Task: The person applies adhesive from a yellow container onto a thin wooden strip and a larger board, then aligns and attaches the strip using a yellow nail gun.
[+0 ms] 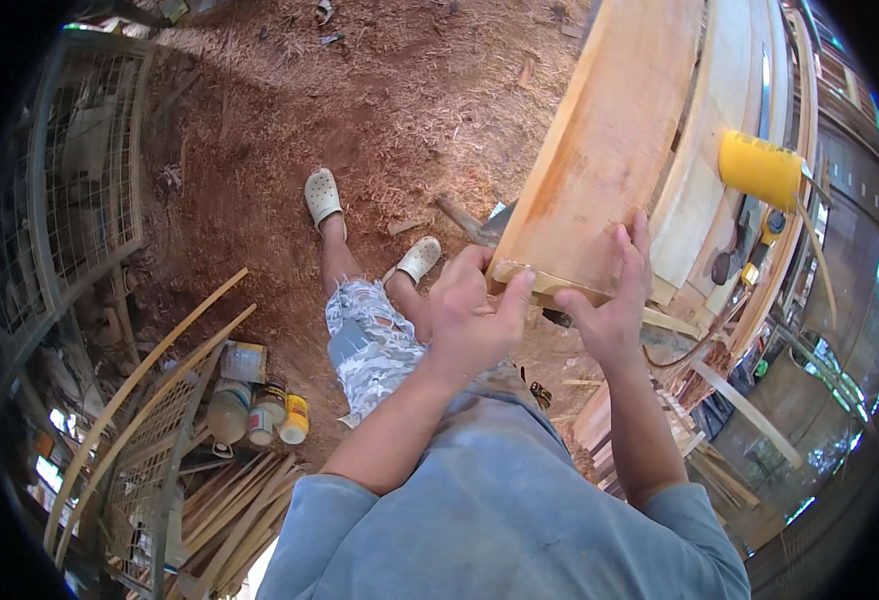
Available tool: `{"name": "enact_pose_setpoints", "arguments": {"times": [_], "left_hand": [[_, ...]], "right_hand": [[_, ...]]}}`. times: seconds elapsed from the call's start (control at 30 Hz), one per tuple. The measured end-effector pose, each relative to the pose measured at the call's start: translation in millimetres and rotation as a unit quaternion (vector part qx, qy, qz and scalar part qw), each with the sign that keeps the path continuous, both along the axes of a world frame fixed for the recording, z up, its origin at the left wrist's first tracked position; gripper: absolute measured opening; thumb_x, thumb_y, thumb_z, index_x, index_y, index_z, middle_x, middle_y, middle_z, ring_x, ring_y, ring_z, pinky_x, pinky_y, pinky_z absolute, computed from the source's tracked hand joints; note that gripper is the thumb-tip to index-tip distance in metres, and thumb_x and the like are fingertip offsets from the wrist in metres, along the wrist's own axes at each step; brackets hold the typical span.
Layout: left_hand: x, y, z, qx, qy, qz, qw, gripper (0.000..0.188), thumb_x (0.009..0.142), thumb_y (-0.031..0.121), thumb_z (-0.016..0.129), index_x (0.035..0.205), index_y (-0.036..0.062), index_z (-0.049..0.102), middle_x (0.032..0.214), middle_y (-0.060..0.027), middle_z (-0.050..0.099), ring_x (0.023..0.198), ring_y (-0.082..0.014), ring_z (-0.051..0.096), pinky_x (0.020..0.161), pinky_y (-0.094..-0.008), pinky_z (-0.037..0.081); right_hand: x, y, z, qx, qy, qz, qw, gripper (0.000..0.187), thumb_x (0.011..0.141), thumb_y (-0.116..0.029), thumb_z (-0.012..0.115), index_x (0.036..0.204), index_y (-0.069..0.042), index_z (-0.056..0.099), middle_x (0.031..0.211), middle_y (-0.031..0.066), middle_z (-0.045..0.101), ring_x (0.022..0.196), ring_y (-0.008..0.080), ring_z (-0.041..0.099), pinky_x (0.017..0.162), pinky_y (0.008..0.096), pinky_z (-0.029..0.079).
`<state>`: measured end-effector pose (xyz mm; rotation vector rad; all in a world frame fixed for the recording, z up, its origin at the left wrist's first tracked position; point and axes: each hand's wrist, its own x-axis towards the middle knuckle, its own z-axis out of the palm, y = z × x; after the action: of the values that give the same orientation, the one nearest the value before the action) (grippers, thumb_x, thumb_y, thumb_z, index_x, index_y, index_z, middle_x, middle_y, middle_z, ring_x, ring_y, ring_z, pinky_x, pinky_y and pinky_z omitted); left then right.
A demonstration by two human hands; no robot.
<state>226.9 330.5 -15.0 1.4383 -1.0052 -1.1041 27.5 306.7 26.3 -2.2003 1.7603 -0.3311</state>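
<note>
Basically, the L hand (474, 315) was clamped on the near L corner of the board (599, 150), thumb laid on its end edge, other fingers curled in at the side. The R hand (614, 305) was at the R corner of the same end, thumb by the edge, a couple of fingers stretched up at the board's R side; thumb & fingers stood apart, w/ the rest of that grip hard to tell. Both hands were close tog., just a short bit of edge btwn the thumbs.

The board lay flat, upper R of view, running away from the person, w/ planks (699, 200) alongside on its R. On these sat a yellow tub (759, 170) on its side, a thin blade (765, 95) beyond it, & a yellow-handled tool (771, 227) nr the tub's lower end.

Below, the floor (249, 150) was reddish & strewn w/ shavings. White clogs (324, 195) were on the person's feet, L of the board; blue shirt (499, 500) & camo shorts (369, 340) also showed. Far L stood a mesh panel (89, 170); lower L, 2 bent strips (159, 380), a yellow jar (295, 418) among other containers, plus a pile of sticks (239, 515).
</note>
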Motion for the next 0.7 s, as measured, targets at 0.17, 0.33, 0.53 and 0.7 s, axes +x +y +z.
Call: {"name": "enact_pose_setpoints", "arguments": {"times": [0.17,0.33,0.53,0.7], "left_hand": [[-6.9,2.9,-8.5,-0.068,-0.039,0.095,0.992,0.022,0.079,0.004,0.081,0.092,-0.0045,0.065,0.088,-0.0110,0.069,0.075,-0.0182,0.067,0.066,-0.0298,0.053],[-12.3,12.2,-11.8,-0.078,-0.091,0.093,0.988,0.033,0.078,0.004,0.084,0.103,-0.0032,0.065,0.097,-0.0135,0.069,0.084,-0.0173,0.070,0.071,-0.0276,0.056],[0.1,-0.3,9.0,-0.092,-0.156,0.063,0.981,0.026,0.081,0.004,0.084,0.097,-0.0045,0.065,0.095,-0.0103,0.068,0.080,-0.0138,0.067,0.068,-0.0262,0.055],[-8.0,5.4,3.9,-0.036,-0.087,0.096,0.991,0.023,0.082,0.005,0.083,0.093,-0.0040,0.065,0.093,-0.0088,0.068,0.078,-0.0108,0.065,0.066,-0.0245,0.053]], "right_hand": [[-1.9,2.3,-8.0,-0.004,-0.037,-0.020,0.999,0.103,0.067,-0.045,0.089,0.146,-0.002,0.039,0.159,0.0272,0.031,0.144,0.0416,0.036,0.115,0.0515,0.024],[4.9,6.0,-3.9,-0.028,0.056,-0.006,0.998,0.103,0.069,-0.049,0.087,0.146,0.000,0.039,0.158,0.0266,0.033,0.144,0.0407,0.035,0.114,0.0512,0.024],[23.5,5.4,-5.2,-0.025,0.057,-0.041,0.997,0.102,0.076,-0.055,0.081,0.145,0.006,0.036,0.159,0.0269,0.029,0.145,0.0418,0.032,0.112,0.0595,0.022],[37.2,12.0,-7.5,-0.018,0.004,-0.093,0.995,0.104,0.077,-0.055,0.079,0.147,0.008,0.033,0.160,0.0290,0.025,0.146,0.0444,0.028,0.114,0.0664,0.016]]}}
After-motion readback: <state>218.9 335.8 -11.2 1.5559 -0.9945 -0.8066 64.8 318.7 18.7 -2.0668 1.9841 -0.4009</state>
